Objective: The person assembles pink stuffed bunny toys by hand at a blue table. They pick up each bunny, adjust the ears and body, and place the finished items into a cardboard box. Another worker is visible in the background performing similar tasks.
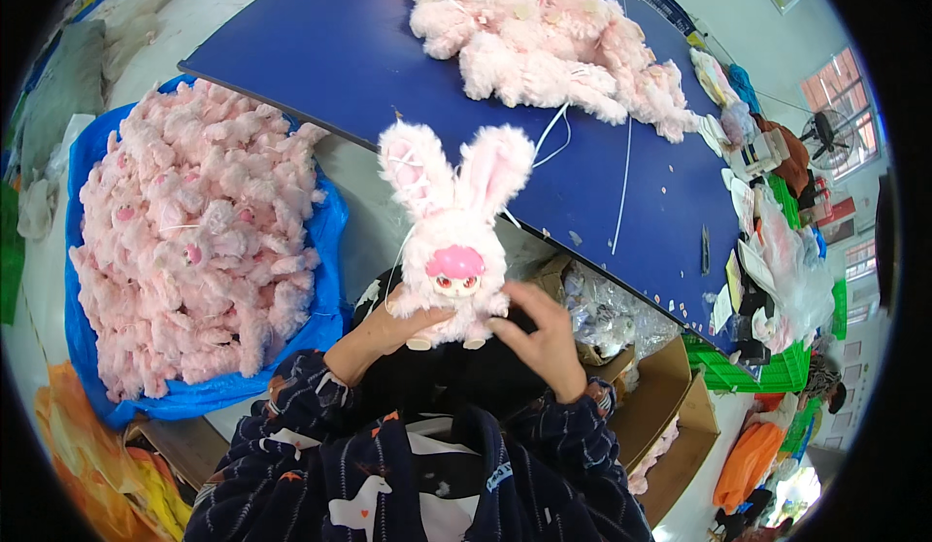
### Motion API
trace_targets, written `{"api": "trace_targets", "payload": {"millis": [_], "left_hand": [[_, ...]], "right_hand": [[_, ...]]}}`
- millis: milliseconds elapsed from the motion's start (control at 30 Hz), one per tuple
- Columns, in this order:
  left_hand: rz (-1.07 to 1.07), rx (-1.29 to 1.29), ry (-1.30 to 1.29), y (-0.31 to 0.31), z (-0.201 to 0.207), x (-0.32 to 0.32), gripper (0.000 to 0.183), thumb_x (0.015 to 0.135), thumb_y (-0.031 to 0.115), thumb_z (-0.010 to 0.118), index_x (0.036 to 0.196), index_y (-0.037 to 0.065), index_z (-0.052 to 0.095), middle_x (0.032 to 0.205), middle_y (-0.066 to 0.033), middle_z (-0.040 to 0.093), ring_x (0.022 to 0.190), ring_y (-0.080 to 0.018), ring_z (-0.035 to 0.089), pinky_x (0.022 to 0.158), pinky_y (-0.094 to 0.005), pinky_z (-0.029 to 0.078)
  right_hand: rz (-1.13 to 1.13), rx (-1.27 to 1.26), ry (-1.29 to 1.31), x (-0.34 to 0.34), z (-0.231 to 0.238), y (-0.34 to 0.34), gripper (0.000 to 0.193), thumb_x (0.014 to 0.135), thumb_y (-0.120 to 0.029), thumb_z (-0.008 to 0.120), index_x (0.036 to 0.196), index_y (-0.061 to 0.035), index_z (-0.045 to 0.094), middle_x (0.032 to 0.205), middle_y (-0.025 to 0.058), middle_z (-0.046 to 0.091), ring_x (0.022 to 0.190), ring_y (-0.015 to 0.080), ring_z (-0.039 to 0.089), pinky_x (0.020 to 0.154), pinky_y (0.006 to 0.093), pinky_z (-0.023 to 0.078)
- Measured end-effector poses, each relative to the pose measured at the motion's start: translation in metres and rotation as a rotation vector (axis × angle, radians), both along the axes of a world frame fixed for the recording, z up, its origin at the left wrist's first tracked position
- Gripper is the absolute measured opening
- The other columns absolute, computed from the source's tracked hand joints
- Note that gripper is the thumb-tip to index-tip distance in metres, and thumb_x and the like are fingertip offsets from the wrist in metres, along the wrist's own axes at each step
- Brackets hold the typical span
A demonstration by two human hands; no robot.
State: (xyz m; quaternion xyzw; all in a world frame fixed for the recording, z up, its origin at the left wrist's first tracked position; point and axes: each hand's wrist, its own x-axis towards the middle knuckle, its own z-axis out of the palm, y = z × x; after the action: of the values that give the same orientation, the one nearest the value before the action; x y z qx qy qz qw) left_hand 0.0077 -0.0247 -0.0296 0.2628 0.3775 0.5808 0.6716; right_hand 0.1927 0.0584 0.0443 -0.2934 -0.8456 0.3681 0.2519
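Note:
A pink plush rabbit (451, 236) with long upright ears, a glossy pink fringe and a small doll face is held up in front of me, its face toward me. My left hand (383, 333) grips its lower body from the left, thumb across the belly. My right hand (544, 333) holds its other side, thumb by the foot and fingers partly hidden by the fur. A white ribbon crosses the ear at left, and a thin white string hangs beside the toy.
A blue-lined bin (335, 280) heaped with similar pink plush toys (194, 241) stands at left. More pink plush (544, 37) lies on the blue table (311, 47) ahead. Cardboard boxes (694, 425) sit at lower right; a green crate (757, 367) is beyond them.

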Motion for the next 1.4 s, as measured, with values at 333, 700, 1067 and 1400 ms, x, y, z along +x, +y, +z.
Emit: {"api": "trace_targets", "payload": {"millis": [333, 700, 1067, 1400], "left_hand": [[0.094, 0.169, 0.192, -0.003, -0.002, 0.003, 0.044, 0.077, 0.010, 0.064, 0.117, -0.001, 0.048, 0.109, -0.0081, 0.056, 0.098, -0.0151, 0.054, 0.086, -0.0289, 0.043], [0.184, 0.052, -0.090, 0.000, -0.016, -0.002, 0.038, 0.080, 0.011, 0.062, 0.115, 0.001, 0.051, 0.107, -0.0077, 0.058, 0.096, -0.0146, 0.055, 0.083, -0.0276, 0.045], [0.174, 0.068, 0.024, -0.001, -0.027, -0.004, 0.042, 0.080, 0.004, 0.058, 0.120, 0.000, 0.046, 0.112, -0.0099, 0.055, 0.101, -0.0175, 0.054, 0.087, -0.0295, 0.044], [0.224, 0.301, 0.239, -0.001, -0.017, 0.008, 0.059, 0.078, 0.011, 0.064, 0.127, 0.000, 0.033, 0.121, -0.0104, 0.048, 0.111, -0.0163, 0.046, 0.094, -0.0305, 0.036]], "right_hand": [[-0.125, 0.141, 0.106, -0.022, -0.010, -0.023, 0.011, 0.076, -0.002, 0.061, 0.086, 0.0008, 0.058, 0.066, 0.0075, 0.059, 0.055, 0.0153, 0.057, 0.050, 0.0252, 0.044], [-0.155, -0.457, 0.297, -0.016, -0.021, -0.023, 0.031, 0.082, -0.008, 0.055, 0.113, -0.0021, 0.051, 0.072, 0.0027, 0.054, 0.059, 0.0129, 0.051, 0.053, 0.0248, 0.043], [0.130, 0.516, -0.106, -0.022, -0.037, -0.022, 0.029, 0.069, -0.010, 0.071, 0.093, -0.0025, 0.057, 0.071, 0.0076, 0.058, 0.061, 0.0202, 0.059, 0.052, 0.0281, 0.048], [-0.348, 0.016, 0.012, -0.022, -0.069, -0.025, 0.020, 0.076, -0.013, 0.066, 0.075, -0.0007, 0.050, 0.055, 0.0066, 0.055, 0.048, 0.0134, 0.057, 0.046, 0.0273, 0.045]]}}
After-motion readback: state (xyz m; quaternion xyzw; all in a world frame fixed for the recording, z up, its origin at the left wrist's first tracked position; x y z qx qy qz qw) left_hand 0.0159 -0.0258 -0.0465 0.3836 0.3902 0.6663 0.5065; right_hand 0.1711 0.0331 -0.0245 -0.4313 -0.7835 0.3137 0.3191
